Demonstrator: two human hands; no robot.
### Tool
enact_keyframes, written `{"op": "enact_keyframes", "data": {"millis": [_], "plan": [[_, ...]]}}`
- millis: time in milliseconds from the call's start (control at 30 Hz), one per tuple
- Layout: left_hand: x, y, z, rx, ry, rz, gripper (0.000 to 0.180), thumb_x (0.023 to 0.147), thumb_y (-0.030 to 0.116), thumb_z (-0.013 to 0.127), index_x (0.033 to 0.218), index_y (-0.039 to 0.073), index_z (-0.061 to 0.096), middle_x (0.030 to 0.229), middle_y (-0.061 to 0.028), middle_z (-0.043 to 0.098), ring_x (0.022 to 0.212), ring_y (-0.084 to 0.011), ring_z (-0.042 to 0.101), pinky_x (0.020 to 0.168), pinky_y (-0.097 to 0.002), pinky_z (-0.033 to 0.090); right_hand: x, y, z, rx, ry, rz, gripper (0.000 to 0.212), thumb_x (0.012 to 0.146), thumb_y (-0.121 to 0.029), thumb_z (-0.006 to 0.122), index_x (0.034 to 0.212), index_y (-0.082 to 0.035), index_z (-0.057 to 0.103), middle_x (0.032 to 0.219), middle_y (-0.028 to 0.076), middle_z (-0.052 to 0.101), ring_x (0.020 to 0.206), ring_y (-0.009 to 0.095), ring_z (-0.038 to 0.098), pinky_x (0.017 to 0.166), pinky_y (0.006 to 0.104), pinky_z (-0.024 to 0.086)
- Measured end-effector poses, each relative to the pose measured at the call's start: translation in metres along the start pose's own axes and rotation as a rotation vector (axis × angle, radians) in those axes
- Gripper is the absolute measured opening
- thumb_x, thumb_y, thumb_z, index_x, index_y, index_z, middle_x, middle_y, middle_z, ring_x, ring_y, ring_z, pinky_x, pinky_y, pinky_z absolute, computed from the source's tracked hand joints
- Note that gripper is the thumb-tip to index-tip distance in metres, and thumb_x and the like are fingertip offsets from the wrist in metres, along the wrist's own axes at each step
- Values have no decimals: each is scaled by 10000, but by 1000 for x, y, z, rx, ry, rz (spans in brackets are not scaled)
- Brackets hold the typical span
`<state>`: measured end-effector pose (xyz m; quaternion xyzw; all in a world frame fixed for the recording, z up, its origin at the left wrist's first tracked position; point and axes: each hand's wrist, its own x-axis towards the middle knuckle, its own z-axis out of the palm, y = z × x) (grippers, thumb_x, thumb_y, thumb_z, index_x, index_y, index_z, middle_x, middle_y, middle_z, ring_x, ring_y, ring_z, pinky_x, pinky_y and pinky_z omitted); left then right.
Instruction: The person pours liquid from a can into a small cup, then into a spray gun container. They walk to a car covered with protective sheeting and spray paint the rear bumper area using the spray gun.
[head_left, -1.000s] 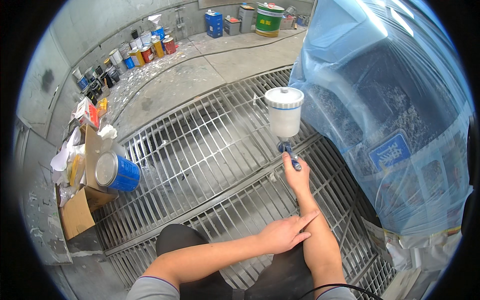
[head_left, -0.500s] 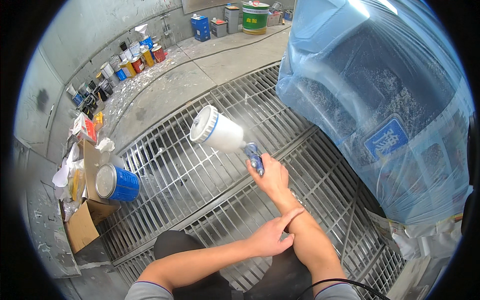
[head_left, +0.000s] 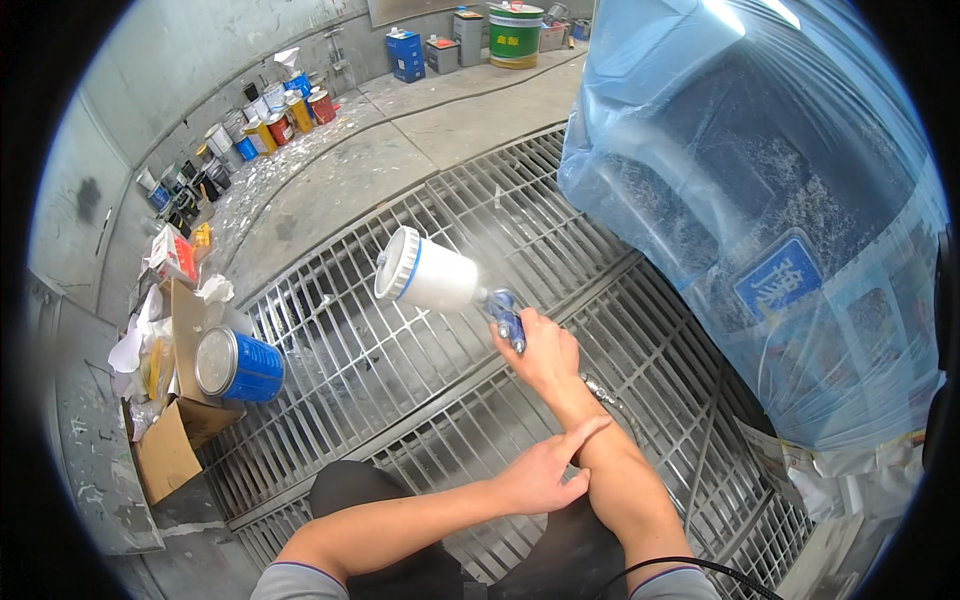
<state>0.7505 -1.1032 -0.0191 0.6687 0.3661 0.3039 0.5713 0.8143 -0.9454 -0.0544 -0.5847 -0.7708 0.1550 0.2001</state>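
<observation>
My right hand (head_left: 545, 350) is wrapped round the blue grip of a paint spray gun (head_left: 506, 318). The gun is tilted, and its white cup (head_left: 436, 275) with a blue ring and a ribbed lid points to the left over the floor grating. My left hand (head_left: 548, 470) rests against my right forearm, index finger stretched along it and thumb apart; its other fingers are partly hidden. To the right of the gun, and apart from it, stands a vehicle body wrapped in blue plastic film (head_left: 690, 210) dusted with pale specks.
Metal grating (head_left: 400, 370) covers the floor below me. At left, a blue paint can (head_left: 255, 368) stands beside an open cardboard box (head_left: 165, 455) of rubbish. Several cans (head_left: 280, 125) line the far wall, with a green drum (head_left: 514, 38). A hose (head_left: 700, 570) crosses my right arm.
The spray gun's cup has swung slightly down and left as the gun tilts in my right hand. My left hand keeps its place on the forearm. The view has shifted slightly.
</observation>
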Motion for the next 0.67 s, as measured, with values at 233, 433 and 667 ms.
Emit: {"op": "enact_keyframes", "data": {"millis": [233,433,667], "plan": [[-1,0,1,10,30,45,806,951,159,624,1678,197,277,1169,-241,671,1043,-423,667,951,-496,542,-1,-1,-1,-19,-24,-7,512,954,-540,712,971,-33,644,900,228,763,812,452,745,710,537,599],[-1,-1,0,39,-2,-8,805,953,174,624,1681,208,281,1095,-228,661,1025,-418,660,937,-502,538,-1,0,-5,-27,-13,14,505,951,-533,718,964,-33,647,901,221,762,835,450,746,734,535,597],[3,-5,2,69,-2,12,812,952,186,630,1685,212,283,1045,-227,657,1015,-426,650,933,-508,532,2,5,-9,-59,-43,71,566,924,-560,743,1079,-22,657,977,223,767,870,439,767,788,531,614]]}}
